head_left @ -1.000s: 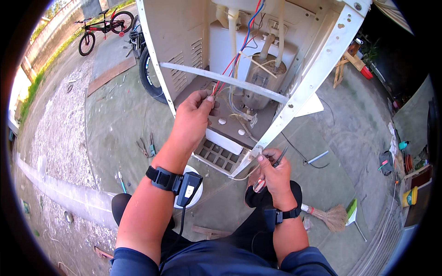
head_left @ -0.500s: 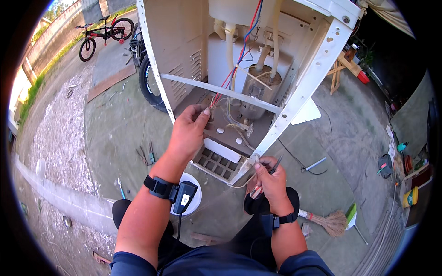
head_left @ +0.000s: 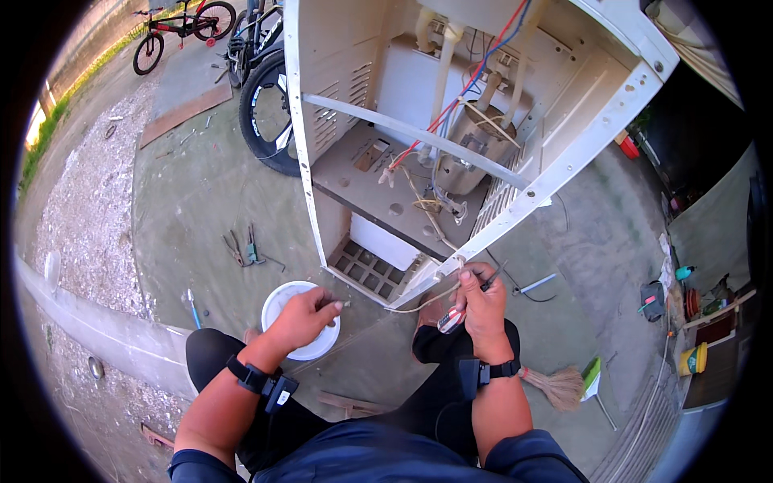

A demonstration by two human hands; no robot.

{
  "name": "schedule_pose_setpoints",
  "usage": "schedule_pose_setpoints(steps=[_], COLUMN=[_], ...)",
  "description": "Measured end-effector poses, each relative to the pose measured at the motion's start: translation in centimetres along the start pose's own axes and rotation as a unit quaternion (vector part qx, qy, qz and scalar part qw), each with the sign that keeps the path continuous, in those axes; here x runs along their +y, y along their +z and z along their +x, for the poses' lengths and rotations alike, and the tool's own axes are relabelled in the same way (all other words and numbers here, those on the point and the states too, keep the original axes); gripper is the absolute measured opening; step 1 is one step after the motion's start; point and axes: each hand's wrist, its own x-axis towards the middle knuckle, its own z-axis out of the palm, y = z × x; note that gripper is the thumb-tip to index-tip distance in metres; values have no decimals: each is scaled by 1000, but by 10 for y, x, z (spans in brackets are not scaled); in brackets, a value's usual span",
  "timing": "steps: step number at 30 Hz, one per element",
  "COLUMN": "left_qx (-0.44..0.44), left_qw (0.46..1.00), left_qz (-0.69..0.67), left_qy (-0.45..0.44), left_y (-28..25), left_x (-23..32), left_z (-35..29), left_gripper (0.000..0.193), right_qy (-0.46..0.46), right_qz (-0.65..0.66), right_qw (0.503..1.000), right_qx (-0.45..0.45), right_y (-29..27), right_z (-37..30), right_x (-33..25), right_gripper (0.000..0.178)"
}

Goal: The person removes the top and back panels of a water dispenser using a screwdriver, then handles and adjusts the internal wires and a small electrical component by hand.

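Note:
In front of me stands an opened white metal cabinet (head_left: 309, 161) with a metal cylinder tank (head_left: 477, 153), hoses and red and blue wires (head_left: 439, 121). My left hand (head_left: 302, 320) is over a white bucket (head_left: 278, 302), outside the cabinet. Its thumb and fingers pinch a small pale piece (head_left: 346, 304), too small to name. Beside the cabinet's front right post, my right hand (head_left: 481, 304) is closed around a screwdriver-like tool (head_left: 451, 320) with a red-and-white handle and dark tip. A pale cord (head_left: 419, 306) runs to its fingers.
Pliers (head_left: 235, 248) and another hand tool (head_left: 252, 243) lie on the ground mat left of the cabinet. Two bicycles (head_left: 189, 30) (head_left: 270, 113) stand beyond. A straw broom (head_left: 555, 386) and green dustpan (head_left: 592, 374) lie at right. A cross bar (head_left: 411, 138) spans the cabinet opening.
My left hand has left the wires inside the cabinet and come back toward me, over the bucket. Two white round pieces are gone from the cabinet floor. My right hand keeps the tool.

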Motion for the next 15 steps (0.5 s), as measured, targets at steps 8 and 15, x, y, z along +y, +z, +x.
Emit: schedule_pose_setpoints(steps=[8, 15], left_qx=[-69, -79], left_qw=[949, 926], left_qz=[277, 338], left_qy=[132, 149], left_y=[27, 9], left_x=[-49, -47], left_z=[-10, -25], left_gripper=[32, 36], right_qy=[34, 42], right_qz=[141, 209], right_qw=[972, 936], right_qx=[182, 281], right_y=[-19, -62], right_z=[15, 22], right_x=[-13, -37], right_gripper=[31, 29])
